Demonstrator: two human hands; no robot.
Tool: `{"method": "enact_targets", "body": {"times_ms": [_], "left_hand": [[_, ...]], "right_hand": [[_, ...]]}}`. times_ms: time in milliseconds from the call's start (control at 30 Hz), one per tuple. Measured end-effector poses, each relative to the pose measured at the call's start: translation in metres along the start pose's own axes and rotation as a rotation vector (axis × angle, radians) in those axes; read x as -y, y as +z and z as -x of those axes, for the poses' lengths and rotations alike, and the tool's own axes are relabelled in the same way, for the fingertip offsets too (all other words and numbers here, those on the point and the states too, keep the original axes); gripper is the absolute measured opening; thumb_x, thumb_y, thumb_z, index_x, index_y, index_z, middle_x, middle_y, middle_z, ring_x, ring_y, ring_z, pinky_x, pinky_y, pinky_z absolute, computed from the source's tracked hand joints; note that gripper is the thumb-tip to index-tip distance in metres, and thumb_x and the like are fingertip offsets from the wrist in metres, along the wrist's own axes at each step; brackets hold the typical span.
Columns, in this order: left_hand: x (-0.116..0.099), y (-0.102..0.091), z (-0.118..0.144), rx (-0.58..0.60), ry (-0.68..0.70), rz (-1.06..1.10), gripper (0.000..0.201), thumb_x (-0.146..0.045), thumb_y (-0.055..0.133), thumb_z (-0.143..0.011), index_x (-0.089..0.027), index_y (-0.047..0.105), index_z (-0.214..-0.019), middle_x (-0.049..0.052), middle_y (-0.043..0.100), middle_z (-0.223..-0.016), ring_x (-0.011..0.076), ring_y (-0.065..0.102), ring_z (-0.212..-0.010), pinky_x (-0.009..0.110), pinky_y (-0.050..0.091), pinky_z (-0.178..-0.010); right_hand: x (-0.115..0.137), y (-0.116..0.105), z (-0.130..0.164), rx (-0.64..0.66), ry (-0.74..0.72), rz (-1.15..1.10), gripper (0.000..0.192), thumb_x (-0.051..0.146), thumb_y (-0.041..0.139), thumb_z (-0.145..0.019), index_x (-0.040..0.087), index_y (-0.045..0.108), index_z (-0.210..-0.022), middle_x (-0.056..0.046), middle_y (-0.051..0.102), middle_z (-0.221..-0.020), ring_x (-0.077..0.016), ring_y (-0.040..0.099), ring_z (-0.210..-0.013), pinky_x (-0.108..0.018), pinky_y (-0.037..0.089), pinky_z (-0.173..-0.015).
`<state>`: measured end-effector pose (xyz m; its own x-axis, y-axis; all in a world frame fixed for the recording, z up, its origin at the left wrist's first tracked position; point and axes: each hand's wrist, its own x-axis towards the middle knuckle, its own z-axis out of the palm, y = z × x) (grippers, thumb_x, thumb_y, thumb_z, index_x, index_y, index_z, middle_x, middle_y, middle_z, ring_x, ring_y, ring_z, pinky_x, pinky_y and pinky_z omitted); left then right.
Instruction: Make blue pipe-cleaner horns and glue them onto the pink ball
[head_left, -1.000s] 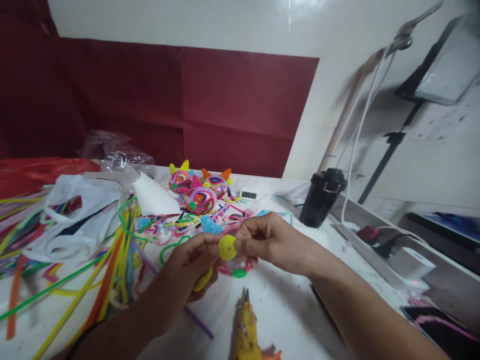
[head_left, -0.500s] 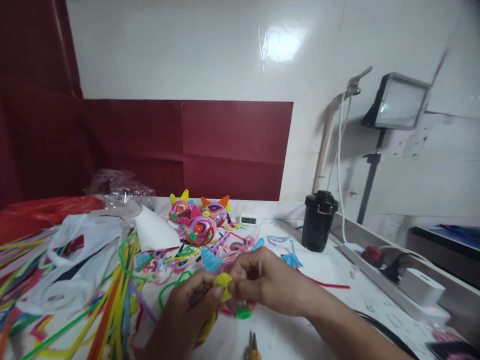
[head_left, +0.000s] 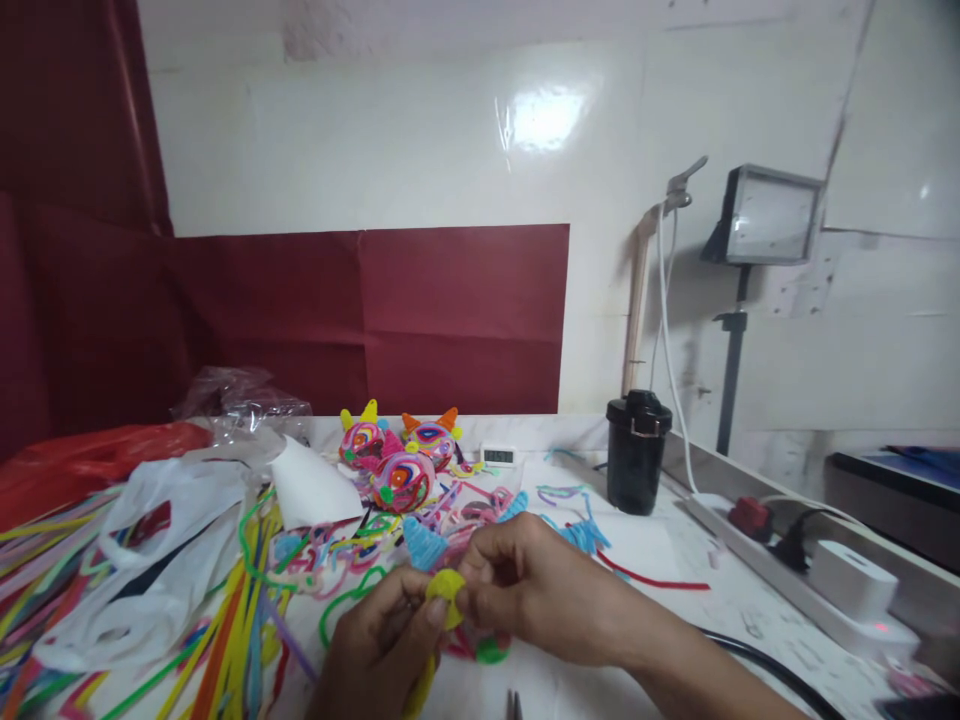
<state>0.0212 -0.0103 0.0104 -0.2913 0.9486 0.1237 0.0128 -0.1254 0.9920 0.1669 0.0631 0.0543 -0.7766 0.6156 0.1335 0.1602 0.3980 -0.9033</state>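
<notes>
My left hand (head_left: 379,640) pinches a small round yellow pipe-cleaner coil (head_left: 448,590) between thumb and fingers. At the coil's right edge, the fingertips of my right hand (head_left: 525,590) are closed together and touch it. A yellow strip (head_left: 421,690) hangs below my left palm; whether it joins the coil is hidden. Behind my hands lies a pink piece with blue pointed ears (head_left: 424,540) and a green round spot (head_left: 492,650), largely covered by my fingers. Dark narrow tips of a tool (head_left: 514,704) show at the bottom edge, apart from both hands.
Several colourful eared figures (head_left: 403,478) stand at the back, near a small digital clock (head_left: 498,456). Loose pipe cleaners (head_left: 232,640) and a white plastic bag (head_left: 142,560) lie left. A black cup (head_left: 637,455) and a power strip (head_left: 810,585) are right.
The view has shifted, so the table sits lower in the picture. Both hands keep nearly the same hold on the yellow coil. Less of the tool shows at the bottom edge.
</notes>
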Motion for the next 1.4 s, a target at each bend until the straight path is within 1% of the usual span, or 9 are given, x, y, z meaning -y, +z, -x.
{"method": "enact_targets", "body": {"times_ms": [167,333,433,500,767,1000,1167,1300,1400], "left_hand": [[-0.003,-0.001,0.002,-0.003,0.025,-0.003,0.041,-0.054,0.071,-0.061,-0.015,0.058,-0.064,-0.009,0.036,-0.043,0.0035,0.026,-0.040,0.016,0.017,-0.040],[-0.002,-0.003,0.000,0.058,0.042,0.016,0.036,-0.049,0.071,-0.064,-0.016,0.059,-0.068,-0.008,0.042,-0.046,0.0045,0.032,-0.041,0.016,0.022,-0.041],[0.001,-0.002,-0.001,0.024,0.043,0.025,0.031,-0.046,0.069,-0.067,-0.016,0.059,-0.068,-0.010,0.038,-0.042,0.0032,0.025,-0.038,0.015,0.016,-0.037],[0.003,-0.002,-0.001,0.022,0.040,0.040,0.030,-0.045,0.068,-0.068,-0.017,0.057,-0.067,-0.010,0.037,-0.041,0.0031,0.023,-0.035,0.015,0.013,-0.035],[0.003,-0.001,0.002,0.082,0.039,0.080,0.032,-0.047,0.066,-0.069,-0.018,0.054,-0.067,-0.011,0.037,-0.038,0.0026,0.022,-0.032,0.015,0.012,-0.033],[0.003,-0.001,0.002,0.122,0.022,0.112,0.034,-0.048,0.067,-0.069,-0.018,0.052,-0.067,-0.011,0.038,-0.038,0.0020,0.021,-0.031,0.015,0.010,-0.032],[0.008,-0.002,-0.001,0.148,0.052,0.159,0.031,-0.045,0.066,-0.071,-0.017,0.053,-0.070,-0.010,0.043,-0.040,0.0015,0.023,-0.030,0.015,0.012,-0.032],[0.013,-0.002,-0.003,0.159,0.081,0.192,0.029,-0.042,0.067,-0.071,-0.017,0.054,-0.070,-0.009,0.044,-0.045,0.0023,0.027,-0.034,0.015,0.016,-0.034],[0.015,-0.001,-0.003,0.160,0.113,0.183,0.027,-0.040,0.065,-0.073,-0.016,0.054,-0.069,-0.008,0.045,-0.046,0.0033,0.030,-0.037,0.016,0.020,-0.037]], "right_hand": [[0.000,0.001,0.000,0.005,0.008,-0.035,0.006,0.017,0.054,-0.067,0.014,0.055,-0.062,0.000,0.056,-0.057,-0.0078,0.047,-0.049,-0.021,0.040,-0.050],[-0.001,0.000,0.001,0.016,-0.003,-0.054,0.005,0.016,0.052,-0.068,0.014,0.057,-0.066,0.000,0.057,-0.056,-0.0079,0.048,-0.049,-0.020,0.039,-0.049],[-0.002,0.000,0.002,0.017,-0.021,-0.071,0.006,0.016,0.052,-0.069,0.014,0.056,-0.065,0.001,0.056,-0.056,-0.0075,0.047,-0.048,-0.020,0.037,-0.048],[-0.002,0.001,0.002,0.014,-0.031,-0.080,0.006,0.015,0.052,-0.069,0.014,0.055,-0.064,0.001,0.056,-0.055,-0.0073,0.046,-0.048,-0.020,0.037,-0.048],[-0.001,0.003,0.001,-0.011,-0.031,-0.096,0.005,0.012,0.053,-0.068,0.014,0.055,-0.064,0.002,0.055,-0.055,-0.0067,0.044,-0.049,-0.019,0.035,-0.048],[0.004,0.002,0.005,0.018,-0.015,-0.095,0.006,0.011,0.052,-0.068,0.013,0.057,-0.065,0.001,0.057,-0.058,-0.0069,0.046,-0.050,-0.019,0.036,-0.048],[0.008,0.002,0.008,0.024,0.000,-0.079,0.005,0.012,0.055,-0.070,0.013,0.057,-0.066,0.000,0.058,-0.058,-0.0073,0.047,-0.050,-0.019,0.036,-0.049],[0.009,0.002,0.008,0.013,0.016,-0.083,0.008,0.014,0.058,-0.071,0.014,0.053,-0.065,0.002,0.054,-0.055,-0.0071,0.045,-0.049,-0.019,0.035,-0.048],[0.008,0.002,0.007,0.037,0.017,-0.083,0.011,0.019,0.062,-0.072,0.013,0.054,-0.066,0.001,0.054,-0.057,-0.0078,0.045,-0.050,-0.020,0.035,-0.049]]}}
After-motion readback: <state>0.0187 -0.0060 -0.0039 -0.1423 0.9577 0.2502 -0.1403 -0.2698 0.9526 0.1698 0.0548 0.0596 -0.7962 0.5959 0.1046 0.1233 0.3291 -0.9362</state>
